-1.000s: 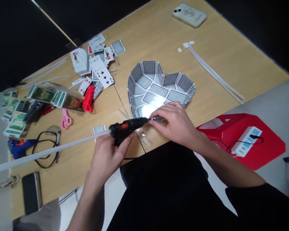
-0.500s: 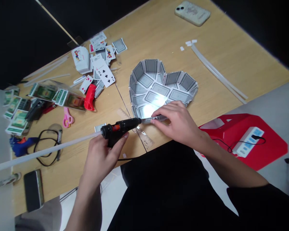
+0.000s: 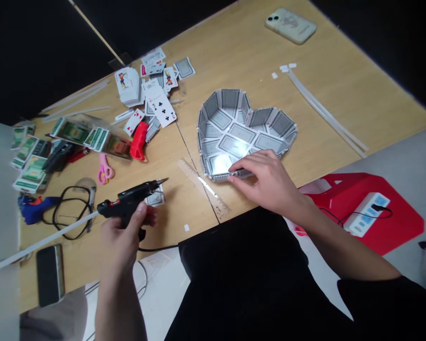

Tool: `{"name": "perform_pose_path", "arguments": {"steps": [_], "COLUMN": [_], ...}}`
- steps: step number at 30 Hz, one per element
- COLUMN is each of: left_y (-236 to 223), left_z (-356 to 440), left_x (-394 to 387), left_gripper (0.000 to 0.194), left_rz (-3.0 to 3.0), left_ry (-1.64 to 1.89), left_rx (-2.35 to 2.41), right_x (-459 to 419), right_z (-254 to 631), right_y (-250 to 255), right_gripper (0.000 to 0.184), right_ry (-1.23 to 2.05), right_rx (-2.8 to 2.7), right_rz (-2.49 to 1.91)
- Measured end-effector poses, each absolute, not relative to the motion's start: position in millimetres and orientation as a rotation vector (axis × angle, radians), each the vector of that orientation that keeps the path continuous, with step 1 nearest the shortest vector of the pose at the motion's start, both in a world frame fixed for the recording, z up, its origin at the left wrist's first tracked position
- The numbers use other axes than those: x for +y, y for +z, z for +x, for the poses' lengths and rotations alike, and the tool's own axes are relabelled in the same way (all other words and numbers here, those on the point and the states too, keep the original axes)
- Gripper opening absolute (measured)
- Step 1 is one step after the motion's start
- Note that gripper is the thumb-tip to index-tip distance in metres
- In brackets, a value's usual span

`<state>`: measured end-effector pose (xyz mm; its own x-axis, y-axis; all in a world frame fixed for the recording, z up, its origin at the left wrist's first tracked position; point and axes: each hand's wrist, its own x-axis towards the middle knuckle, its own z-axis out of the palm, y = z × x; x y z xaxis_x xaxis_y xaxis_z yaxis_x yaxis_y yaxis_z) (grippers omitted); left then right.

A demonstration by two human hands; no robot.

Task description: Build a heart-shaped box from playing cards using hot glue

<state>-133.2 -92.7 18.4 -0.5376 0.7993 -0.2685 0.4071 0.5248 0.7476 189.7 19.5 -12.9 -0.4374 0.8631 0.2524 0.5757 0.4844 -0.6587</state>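
My left hand (image 3: 128,227) is wrapped round the grip of a black hot glue gun (image 3: 131,201), its metal nozzle pointing right. A long white glue stick (image 3: 53,237) juts from the gun's back end. With fingers and thumb, my right hand (image 3: 266,175) pinches the near wall of a heart-shaped box (image 3: 248,130) built from grey-backed playing cards. The fingers hide part of that wall. A clear ruler (image 3: 203,187) lies on the table just left of the box. Under the gun's nozzle a single playing card (image 3: 156,196) shows partly.
Loose playing cards (image 3: 159,106), a red tool handle (image 3: 139,141), pink scissors (image 3: 105,169) and a blue glue gun (image 3: 35,208) lie to the left. Two phones rest on the table, a pale-cased phone (image 3: 291,26) at the back. Glue sticks (image 3: 326,111) are at right. A power strip (image 3: 367,214) sits on a red stool.
My left hand has drawn the glue gun away from the box's near wall, to the left and down. My right hand still pinches the wall.
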Motion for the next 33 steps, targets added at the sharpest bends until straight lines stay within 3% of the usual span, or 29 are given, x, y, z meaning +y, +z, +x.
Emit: {"name": "perform_pose_path", "arguments": {"steps": [3,8,15,19,22,24,28,33], "left_y": [4,-10,-10,5,20,28,29,22], "left_z": [-151,-172,-167,-161,-153,-141,-103,-65], "left_x": [-102,-107,-89,-89,-92,-89,-63,-14], "left_gripper": [0.048,0.067,0.073,0.073,0.062,0.045,0.017,0.029], "left_rz": [0.788,0.859,1.183,1.194,1.282,1.503,2.096,2.414], "left_ry": [0.866,0.399,-0.226,-0.353,-0.191,0.138,0.731,0.753], "left_rx": [2.231,2.503,2.593,2.592,2.690,2.648,2.003,1.480], "right_x": [20,23,30,34,37,38,37,34], "right_z": [191,189,182,191,201,205,202,191], "right_y": [-10,-3,2,8,12,11,7,-1], "right_gripper": [0.003,0.006,0.017,0.017,0.011,0.010,0.013,0.012], "right_ry": [0.662,0.675,0.724,0.729,0.682,0.679,0.729,0.733], "right_rx": [-2.177,-2.202,-2.222,-2.157,-2.085,-2.110,-2.255,-2.281], "right_rz": [-1.179,-1.123,-1.126,-1.144,-1.149,-1.142,-1.088,-1.048]}}
